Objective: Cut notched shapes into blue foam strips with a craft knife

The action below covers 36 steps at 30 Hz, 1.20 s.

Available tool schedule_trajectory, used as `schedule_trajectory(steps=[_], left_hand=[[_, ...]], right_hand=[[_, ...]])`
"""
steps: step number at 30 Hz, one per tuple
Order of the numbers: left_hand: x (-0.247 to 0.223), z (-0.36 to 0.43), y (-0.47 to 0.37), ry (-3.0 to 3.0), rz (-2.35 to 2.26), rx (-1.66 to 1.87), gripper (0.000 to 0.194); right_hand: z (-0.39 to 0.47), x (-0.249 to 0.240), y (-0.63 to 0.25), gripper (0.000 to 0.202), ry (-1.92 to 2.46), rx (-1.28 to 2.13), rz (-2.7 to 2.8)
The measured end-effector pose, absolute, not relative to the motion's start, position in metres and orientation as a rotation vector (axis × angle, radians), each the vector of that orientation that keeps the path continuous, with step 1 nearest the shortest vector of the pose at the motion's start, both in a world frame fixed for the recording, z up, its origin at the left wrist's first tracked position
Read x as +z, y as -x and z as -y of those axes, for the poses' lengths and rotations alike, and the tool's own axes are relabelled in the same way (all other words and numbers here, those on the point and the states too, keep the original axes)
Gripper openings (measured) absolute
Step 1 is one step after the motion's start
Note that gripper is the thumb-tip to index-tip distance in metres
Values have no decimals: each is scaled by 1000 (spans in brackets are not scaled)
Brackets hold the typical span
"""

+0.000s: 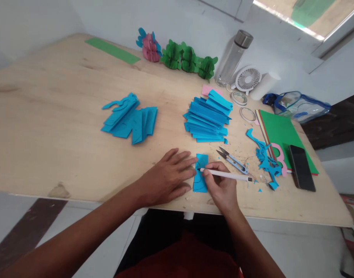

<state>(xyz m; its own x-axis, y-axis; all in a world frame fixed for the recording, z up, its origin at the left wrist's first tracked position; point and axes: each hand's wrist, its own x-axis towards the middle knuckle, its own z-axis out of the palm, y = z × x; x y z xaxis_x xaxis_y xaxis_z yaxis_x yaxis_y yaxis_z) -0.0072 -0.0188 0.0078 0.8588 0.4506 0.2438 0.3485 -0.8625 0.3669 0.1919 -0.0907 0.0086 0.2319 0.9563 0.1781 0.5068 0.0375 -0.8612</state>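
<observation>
A small piece of blue paper (200, 183) lies near the table's front edge, with dark curved lines drawn on it. My left hand (165, 177) is spread flat on the table, its fingertips at the paper's left edge. In a pinch, my right hand (221, 185) holds a white pen (227, 175) whose tip meets the paper. Thread snips (233, 160) rest just beyond my right hand. Farther back is a heap of folded blue paper strips (207, 117). Another group of folded blue pieces (127, 119), some with drawn lines, lies to the left.
Blue paper scraps (265, 158), a phone (302, 168) and green sheets (287, 135) lie at right. Along the wall stand green paper shapes (188, 60), a pink paper shape (150, 48), a bottle (233, 58) and a small fan (248, 79). Tape rolls (239, 98) sit nearby.
</observation>
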Motion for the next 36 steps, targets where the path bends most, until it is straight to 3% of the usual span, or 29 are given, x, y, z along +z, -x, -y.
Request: schedule_trajectory(steps=[36], left_hand=[[0, 19, 9, -2732, -604, 514, 32]], right_hand=[[88, 15, -186, 10, 1692, 528, 1414]])
